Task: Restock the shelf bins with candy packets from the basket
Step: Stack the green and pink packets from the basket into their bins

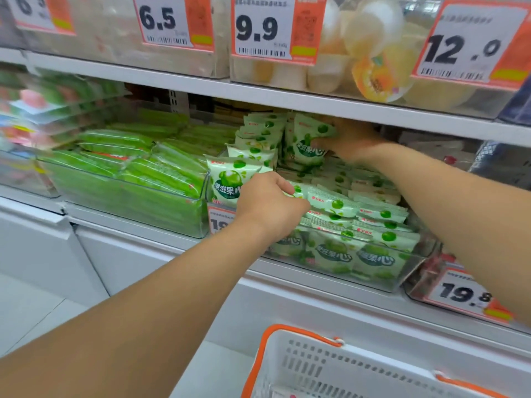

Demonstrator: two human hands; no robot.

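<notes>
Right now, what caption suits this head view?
Both hands, left and right, arrange green candy packets in a shelf bin.

Bright, even overhead store lighting; shadows are soft, deepest under the upper shelf at frame centre. Motion blur smears the bins at the far left edge and softens the price tags along the top. Glare streaks the clear bin fronts. Wide-angle distortion bows the shelf lines toward the corners. The white basket at bottom is slightly soft.
</notes>
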